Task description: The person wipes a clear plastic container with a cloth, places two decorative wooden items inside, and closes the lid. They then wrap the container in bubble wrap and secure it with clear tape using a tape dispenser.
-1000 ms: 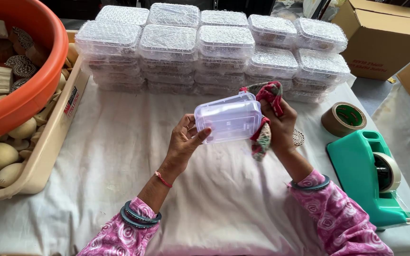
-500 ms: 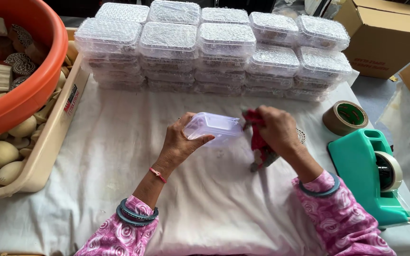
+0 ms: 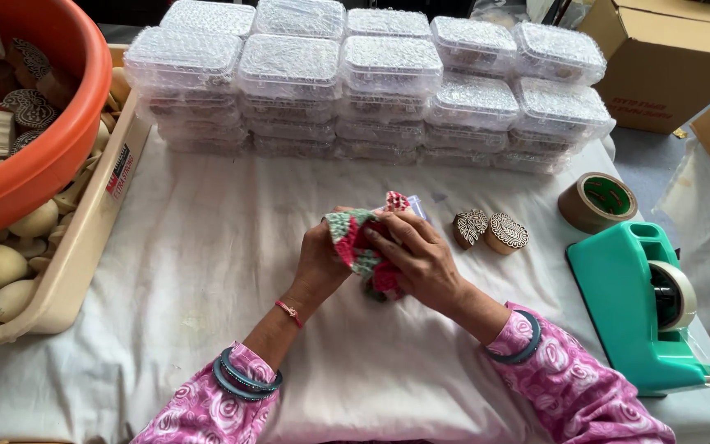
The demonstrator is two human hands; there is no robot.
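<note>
Fingers of the right hand press flat on a patterned red, green and white cloth; left hand curls under and around it from the other side, fingers closed on the bundle. Both hands meet at table centre, above the white sheet. A small clear plastic box is almost wholly wrapped in the cloth; only one corner peeks out at the top right of the bundle. Whether the left fingertips touch box or cloth, cannot tell.

Surroundings, largest first. White sheet covers the whole table. Stacks of clear lidded containers, bubble wrap inside, stand in rows along the far edge. Orange tub at far left, carved wooden blocks in it. Under and beside it, beige tray with pale rounded wooden pieces. Brown cardboard box at far right. Teal tape dispenser at right, near the right forearm. Brown tape roll just behind the dispenser. Two small carved wooden stamps, side by side and touching, lie just right of the hands.

Pink patterned sleeves, dark bangles on both wrists, red thread on the left.
</note>
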